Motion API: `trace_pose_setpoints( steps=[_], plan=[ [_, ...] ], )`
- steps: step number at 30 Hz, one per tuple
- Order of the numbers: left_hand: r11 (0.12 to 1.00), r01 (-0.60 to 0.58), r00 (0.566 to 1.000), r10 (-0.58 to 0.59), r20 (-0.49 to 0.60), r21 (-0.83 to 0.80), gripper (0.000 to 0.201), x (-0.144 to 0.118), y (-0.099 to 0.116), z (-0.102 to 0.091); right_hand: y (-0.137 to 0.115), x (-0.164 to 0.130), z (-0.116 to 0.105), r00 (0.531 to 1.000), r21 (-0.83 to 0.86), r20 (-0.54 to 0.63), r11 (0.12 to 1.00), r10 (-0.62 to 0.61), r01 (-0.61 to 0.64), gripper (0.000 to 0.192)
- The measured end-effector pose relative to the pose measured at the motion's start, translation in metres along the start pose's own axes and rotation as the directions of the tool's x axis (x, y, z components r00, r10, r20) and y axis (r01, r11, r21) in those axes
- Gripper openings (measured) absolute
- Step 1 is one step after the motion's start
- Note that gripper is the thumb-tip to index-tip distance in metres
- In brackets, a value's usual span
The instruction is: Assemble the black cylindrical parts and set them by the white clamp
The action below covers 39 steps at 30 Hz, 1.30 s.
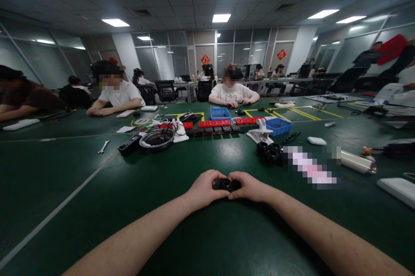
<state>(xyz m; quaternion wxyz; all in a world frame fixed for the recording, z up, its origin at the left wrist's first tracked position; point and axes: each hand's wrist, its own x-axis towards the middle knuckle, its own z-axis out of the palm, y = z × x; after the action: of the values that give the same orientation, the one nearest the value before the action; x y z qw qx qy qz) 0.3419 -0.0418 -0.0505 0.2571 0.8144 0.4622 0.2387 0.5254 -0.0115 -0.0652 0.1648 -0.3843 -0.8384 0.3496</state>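
Observation:
Between my hands, low over the green table (152,207), is a small black ring-shaped part (226,184) with a round opening facing up. My left hand (205,187) curls round its left side, thumb and fingers closed on it. From the other side my right hand (248,186) grips the same part, its fingertips almost meeting those of the left. Fingers cover much of the part, so its full shape is hidden. A cluster of similar black round parts (269,153) stands ahead and to the right.
Red power strips (214,123) lie across the middle, near two blue bins (279,126). A metal dish (157,138), a black box (129,145) and a wrench (103,147) are ahead left. At right lie a cream cylinder (356,162) and a white case (397,191). Several people sit beyond.

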Motion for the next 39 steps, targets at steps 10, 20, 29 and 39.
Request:
trace_pose_setpoints(
  steps=[10,20,29,39],
  plan=[
    [0.988,0.134,0.964,-0.111,-0.240,0.082,0.028,0.001,-0.002,0.020,-0.013,0.003,0.030,0.939,-0.448,-0.338,0.865,0.071,-0.227,0.024],
    [0.998,-0.058,0.997,0.060,0.046,-0.030,0.030,-0.005,-0.008,-0.007,-0.013,-0.006,0.009,0.988,-0.207,-0.039,0.969,-0.147,0.136,0.038],
    [0.992,-0.051,0.993,0.062,0.097,-0.114,0.034,-0.004,-0.012,-0.009,-0.009,-0.004,0.002,0.985,-0.039,0.052,0.985,-0.167,0.169,0.015],
    [0.993,-0.054,0.995,0.063,0.079,-0.106,0.033,-0.003,-0.016,-0.004,-0.007,-0.003,0.005,0.993,-0.009,0.020,0.994,-0.113,0.113,0.015]
  ],
)
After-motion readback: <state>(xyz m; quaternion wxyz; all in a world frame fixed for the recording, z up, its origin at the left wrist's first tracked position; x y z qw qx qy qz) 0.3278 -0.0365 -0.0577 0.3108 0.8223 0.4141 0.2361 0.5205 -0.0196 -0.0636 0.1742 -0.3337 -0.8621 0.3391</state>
